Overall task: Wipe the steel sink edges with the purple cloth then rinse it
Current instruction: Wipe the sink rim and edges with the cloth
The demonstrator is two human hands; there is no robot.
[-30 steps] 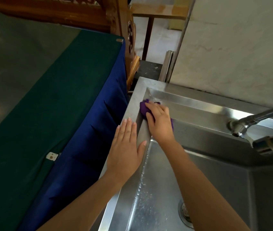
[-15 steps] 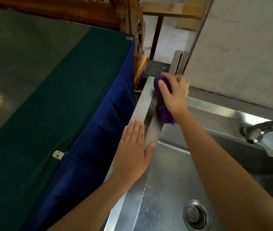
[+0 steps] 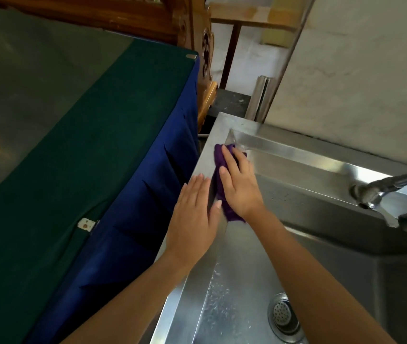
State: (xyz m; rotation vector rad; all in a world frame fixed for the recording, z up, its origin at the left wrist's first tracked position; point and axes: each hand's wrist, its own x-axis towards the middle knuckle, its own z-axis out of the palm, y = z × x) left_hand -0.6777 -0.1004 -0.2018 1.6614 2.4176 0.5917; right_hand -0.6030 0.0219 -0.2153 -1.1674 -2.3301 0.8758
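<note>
Two hands: both are at the left edge of the steel sink (image 3: 212, 135), side by side and nearly touching.
Left hand (image 3: 192, 214): lies flat on the left rim with its fingers straight and together, holding nothing. The thumb reaches over the inner edge, right beside the cloth.
Right hand (image 3: 241, 187): palm down on the purple cloth (image 3: 218, 153), fingers fairly straight over it and pressing it against the rim's inner edge. The thumb lies along the cloth's side.
Purple cloth: bunched under the right hand near the sink's far left corner. One end shows beyond the fingertips, the other below the heel of the hand.
Sink basin: holds a drain strainer (image 3: 284, 315) in its floor. Water droplets (image 3: 220, 294) streak the left inner wall.
Faucet (image 3: 381, 189): reaches in from the right over the basin, well apart from both hands.
Surroundings: green tabletop (image 3: 73, 145) with a blue skirt (image 3: 148, 194) stands just left of the sink.
</note>
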